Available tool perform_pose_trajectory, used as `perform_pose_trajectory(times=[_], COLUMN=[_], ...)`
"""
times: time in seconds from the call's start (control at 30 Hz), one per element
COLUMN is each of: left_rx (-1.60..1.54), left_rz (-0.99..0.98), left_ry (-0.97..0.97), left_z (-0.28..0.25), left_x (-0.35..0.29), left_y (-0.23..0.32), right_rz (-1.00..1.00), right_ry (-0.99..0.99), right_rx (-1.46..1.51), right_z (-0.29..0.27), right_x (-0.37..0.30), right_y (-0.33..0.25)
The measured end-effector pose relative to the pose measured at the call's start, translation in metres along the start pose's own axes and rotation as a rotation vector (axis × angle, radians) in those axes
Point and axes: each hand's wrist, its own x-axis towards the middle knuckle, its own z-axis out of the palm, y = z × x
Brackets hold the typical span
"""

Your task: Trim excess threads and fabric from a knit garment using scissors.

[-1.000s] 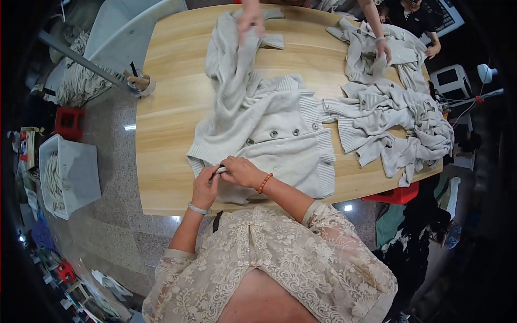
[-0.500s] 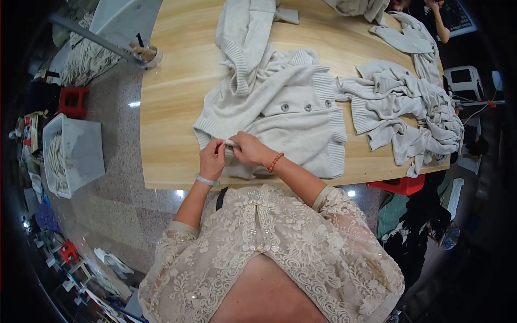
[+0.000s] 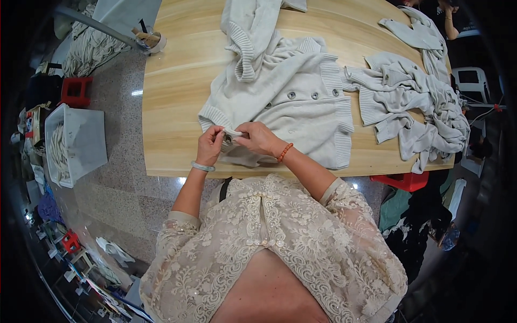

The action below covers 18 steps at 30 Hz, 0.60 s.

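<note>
A pale grey knit cardigan (image 3: pixel 301 116) with dark round buttons and ribbed edges lies spread on the wooden table (image 3: pixel 180 97) in front of me. My left hand (image 3: pixel 209 145) pinches a small fold of its edge near the lower left. Closed on the same fold from the other side is my right hand (image 3: pixel 257 138). A dark button shows just below the fold, between the two hands. What the fingertips press on is partly hidden. One ribbed sleeve (image 3: pixel 246 59) stretches away toward the far side.
More grey knitwear (image 3: pixel 414 97) is heaped on the table's right side. At the far left corner stands a cup of tools (image 3: pixel 153 43). A white bin (image 3: pixel 86 142) of knit pieces and a red stool (image 3: pixel 76 90) are on the floor at left. Another person's arm (image 3: pixel 450 24) shows at far right.
The view has shifted a little, so the table sits higher and slightly to the right. The right fingers have moved along the fold, and more of the button now shows beneath it.
</note>
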Motion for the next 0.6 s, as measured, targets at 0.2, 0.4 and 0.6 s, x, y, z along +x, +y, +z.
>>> perform_pose_trajectory(times=[0.2,0.4,0.6], left_rx=[0.834,0.681,0.869], left_rz=[0.287,0.534,0.480], left_ry=[0.240,-0.277,-0.260], left_z=[-0.015,0.047,0.046], left_x=[0.003,0.009,0.034], left_y=[0.004,0.062,0.020], right_rz=[0.070,-0.055,-0.168], right_ry=[0.265,0.330,0.416], right_rx=[-0.378,-0.372,-0.214], right_z=[0.002,0.008,0.014], right_x=[-0.023,-0.020,-0.024], right_y=[0.028,0.019,0.023])
